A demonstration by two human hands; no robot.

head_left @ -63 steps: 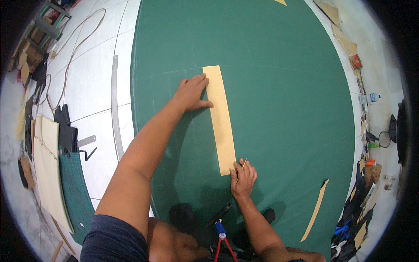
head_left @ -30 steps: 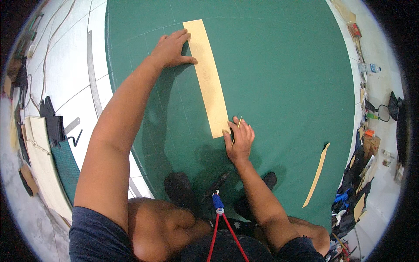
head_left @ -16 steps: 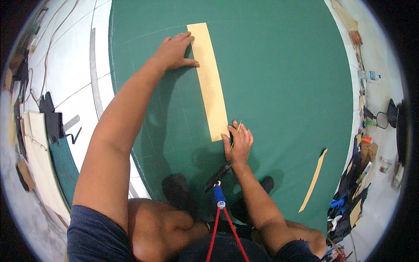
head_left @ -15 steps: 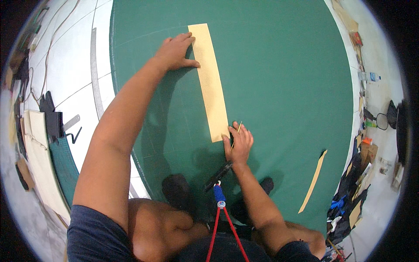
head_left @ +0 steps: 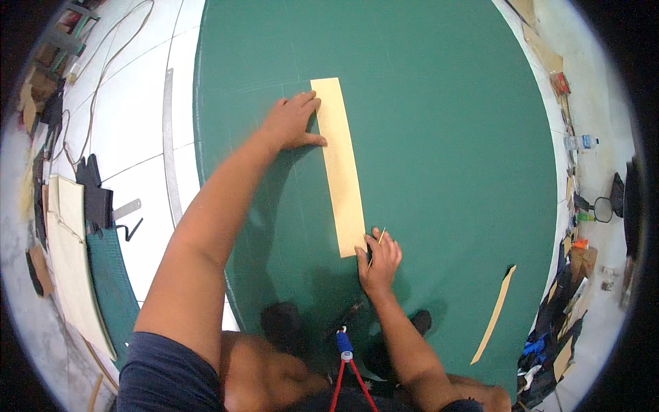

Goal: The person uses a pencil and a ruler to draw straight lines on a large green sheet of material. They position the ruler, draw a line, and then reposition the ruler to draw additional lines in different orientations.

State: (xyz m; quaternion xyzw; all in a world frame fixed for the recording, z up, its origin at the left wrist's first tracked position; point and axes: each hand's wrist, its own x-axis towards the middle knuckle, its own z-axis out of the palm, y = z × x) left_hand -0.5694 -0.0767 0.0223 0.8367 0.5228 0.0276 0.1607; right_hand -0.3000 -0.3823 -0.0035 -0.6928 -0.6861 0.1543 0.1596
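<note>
A long tan cardboard strip (head_left: 340, 165) lies flat on a green sheet (head_left: 453, 151) with faint pale lines drawn on it. Thumb and fingers of my left hand (head_left: 292, 123) are spread along the strip's left edge near its far end. At the near right corner, my right hand (head_left: 379, 264) touches the strip with thumb and forefinger. A thin yellow stick (head_left: 382, 235), perhaps a pencil, passes between the fingers of that hand; its exact kind is unclear.
A narrow tan strip (head_left: 495, 312) lies on the sheet at the right. Left of the sheet, a long metal ruler (head_left: 169, 137) and a shorter one (head_left: 128, 208) rest on white tiles beside folded cloth (head_left: 72, 240). Mixed items and a plastic bottle (head_left: 589, 141) line the right side.
The whole scene sits lower and slightly right in the picture as the view shifts. Both hands keep their places against the cardboard strip, and the yellow stick stays in my right hand.
</note>
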